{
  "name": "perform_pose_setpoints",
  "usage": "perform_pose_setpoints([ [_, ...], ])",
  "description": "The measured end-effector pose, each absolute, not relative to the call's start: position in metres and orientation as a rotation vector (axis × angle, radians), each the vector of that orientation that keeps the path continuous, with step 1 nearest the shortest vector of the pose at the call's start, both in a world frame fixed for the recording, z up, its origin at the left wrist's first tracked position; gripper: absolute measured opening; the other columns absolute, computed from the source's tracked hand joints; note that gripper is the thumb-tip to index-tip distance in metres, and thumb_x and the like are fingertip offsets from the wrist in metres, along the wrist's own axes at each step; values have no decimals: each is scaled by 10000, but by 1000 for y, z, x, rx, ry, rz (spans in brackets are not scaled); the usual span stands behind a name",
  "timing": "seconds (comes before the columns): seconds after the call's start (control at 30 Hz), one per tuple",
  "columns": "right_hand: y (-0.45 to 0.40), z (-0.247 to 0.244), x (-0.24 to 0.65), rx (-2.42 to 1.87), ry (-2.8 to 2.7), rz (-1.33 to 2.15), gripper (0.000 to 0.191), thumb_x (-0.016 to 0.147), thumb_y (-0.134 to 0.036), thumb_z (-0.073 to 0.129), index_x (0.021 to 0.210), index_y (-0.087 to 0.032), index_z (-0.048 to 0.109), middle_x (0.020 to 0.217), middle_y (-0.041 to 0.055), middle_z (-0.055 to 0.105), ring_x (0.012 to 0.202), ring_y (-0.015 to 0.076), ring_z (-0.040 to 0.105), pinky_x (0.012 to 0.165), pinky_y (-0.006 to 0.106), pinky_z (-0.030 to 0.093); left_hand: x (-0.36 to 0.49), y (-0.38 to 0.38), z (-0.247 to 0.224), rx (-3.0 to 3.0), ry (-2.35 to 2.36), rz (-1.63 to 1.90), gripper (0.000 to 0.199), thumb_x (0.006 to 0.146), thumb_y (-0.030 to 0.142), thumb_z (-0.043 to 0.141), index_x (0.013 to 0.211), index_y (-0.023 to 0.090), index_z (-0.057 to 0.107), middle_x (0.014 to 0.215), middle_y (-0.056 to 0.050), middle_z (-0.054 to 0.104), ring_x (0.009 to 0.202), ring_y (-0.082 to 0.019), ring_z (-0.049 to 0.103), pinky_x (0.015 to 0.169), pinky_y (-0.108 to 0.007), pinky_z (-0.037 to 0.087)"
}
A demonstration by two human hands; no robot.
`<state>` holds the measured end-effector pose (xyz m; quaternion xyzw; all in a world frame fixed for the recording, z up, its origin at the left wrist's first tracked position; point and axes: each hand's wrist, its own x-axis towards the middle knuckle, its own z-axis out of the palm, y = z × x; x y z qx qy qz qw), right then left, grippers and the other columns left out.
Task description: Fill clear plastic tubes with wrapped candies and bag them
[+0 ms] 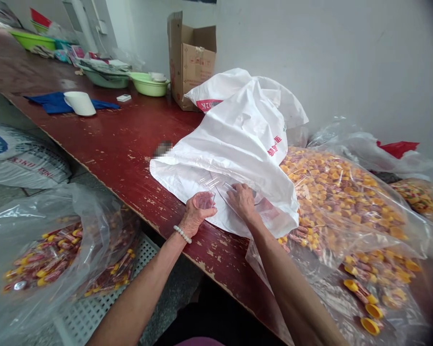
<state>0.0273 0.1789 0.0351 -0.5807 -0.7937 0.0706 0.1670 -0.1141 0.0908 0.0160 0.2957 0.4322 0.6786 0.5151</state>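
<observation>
My left hand (pixel 197 214), with a beaded bracelet at the wrist, is closed around some clear plastic pieces (pixel 205 199); their exact shape is hard to make out. My right hand (pixel 243 199) is at the open mouth of a white woven sack (pixel 234 129) lying on the table. Its fingers are bent down over more clear plastic (pixel 212 180) on the sack, and the fingertips are partly hidden. Right of the sack, a large clear bag (pixel 346 192) holds many small tubes with yellow caps.
The worn red table (pixel 122 158) runs back to the left. On it are a cardboard box (pixel 193 62), a green basin (pixel 149 85), a white cup (pixel 80 103) and a blue cloth (pixel 48 102). Below its left edge, yellow-capped tubes fill clear bags (pixel 97 230) by a white crate (pixel 90 312).
</observation>
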Motion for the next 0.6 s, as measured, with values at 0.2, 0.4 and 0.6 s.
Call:
perform_pose_setpoints([
  [0.2, 137, 55, 40, -1257, -2418, 323, 330, 816, -123, 559, 1142, -157, 602, 1047, 113, 585, 873, 182, 583, 774, 295, 452, -119, 85, 20, 971, 1077, 1686, 448, 547, 133, 738, 971, 147, 595, 1140, -93, 648, 1054, -227, 598, 967, -367, 422],
  [0.4, 105, 62, 50, -1096, -2165, 775, 267, 756, -158, 629, 1021, -181, 612, 854, 15, 649, 675, 113, 574, 656, 247, 453, -111, 70, 24, 1242, 924, 1376, 442, 575, 147, 731, 978, 163, 550, 1025, -57, 649, 938, -206, 620, 828, -299, 468],
  [0.6, 72, 38, 63, -1078, -1767, 992, 434, 773, -182, 547, 1205, -181, 505, 842, 18, 657, 674, 128, 591, 644, 261, 492, -88, 53, 31, 1366, 905, 1282, 547, 601, 109, 704, 1091, 182, 472, 1024, -65, 656, 916, -201, 643, 784, -273, 490],
])
